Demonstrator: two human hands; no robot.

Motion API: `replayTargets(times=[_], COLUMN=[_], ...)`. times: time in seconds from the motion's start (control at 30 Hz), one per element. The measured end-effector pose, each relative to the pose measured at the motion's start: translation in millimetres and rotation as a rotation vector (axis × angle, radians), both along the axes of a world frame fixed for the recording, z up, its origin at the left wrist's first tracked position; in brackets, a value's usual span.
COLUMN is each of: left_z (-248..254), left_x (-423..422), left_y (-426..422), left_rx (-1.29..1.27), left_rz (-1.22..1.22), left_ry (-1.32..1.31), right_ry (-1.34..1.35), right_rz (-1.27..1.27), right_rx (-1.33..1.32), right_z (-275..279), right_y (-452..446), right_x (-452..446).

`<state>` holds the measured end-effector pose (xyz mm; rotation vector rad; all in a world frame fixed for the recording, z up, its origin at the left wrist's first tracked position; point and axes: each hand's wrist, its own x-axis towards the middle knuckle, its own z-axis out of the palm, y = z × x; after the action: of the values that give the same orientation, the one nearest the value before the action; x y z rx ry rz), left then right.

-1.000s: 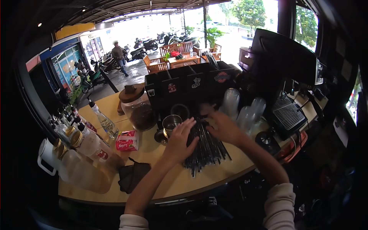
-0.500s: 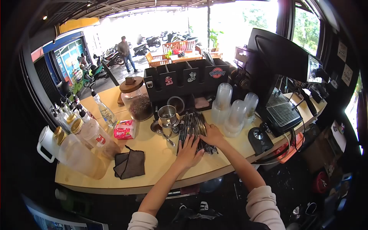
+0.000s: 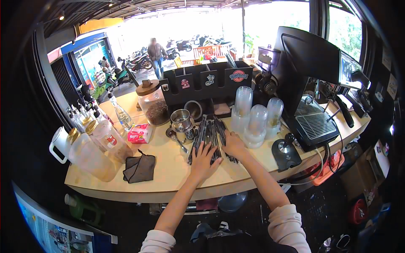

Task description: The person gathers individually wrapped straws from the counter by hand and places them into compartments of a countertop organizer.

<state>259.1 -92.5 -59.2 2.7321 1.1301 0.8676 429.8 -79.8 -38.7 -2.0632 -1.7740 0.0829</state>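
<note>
left hand (image 3: pixel 203 163): fingers spread flat over thin, dark, glossy sticks (image 3: pixel 209 137)
right hand (image 3: pixel 234 146): fingers bent against their right edge
sticks: loose bundle on the pale, smooth desk (image 3: pixel 173 179), left of clear plastic cups (image 3: pixel 256 126)

Reads "Jolly" on the pink-and-white packet (image 3: pixel 140 133), in pale rounded letters, with the first letter less clear than the others. Seems to begin with "Wo" across the round red, white and blue badge (image 3: pixel 239 76) on the right part of the black organizer (image 3: pixel 219 91), then blurs too much to spell out. Too small to read under the red sticker (image 3: pixel 185 83) on the same organizer, and likewise on the red jar label (image 3: pixel 111 140)
</note>
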Motion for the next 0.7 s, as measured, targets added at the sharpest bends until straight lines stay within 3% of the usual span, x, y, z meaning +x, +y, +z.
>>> replayTargets(times=[0.43,0.7], left_z=[3.3,2.1], left_x=[2.9,3.9], left_y=[-2.3,-2.6], left_rx=[-0.007,0.015], left_rz=[0.009,0.006], left_ry=[-0.003,-0.013], right_ry=[0.325,0.227], right_rz=[0.052,0.015], right_rx=[0.062,-0.042], right_z=[0.6,11.6], right_y=[-8.2,-10.6], right_x=[26.7,20.7])
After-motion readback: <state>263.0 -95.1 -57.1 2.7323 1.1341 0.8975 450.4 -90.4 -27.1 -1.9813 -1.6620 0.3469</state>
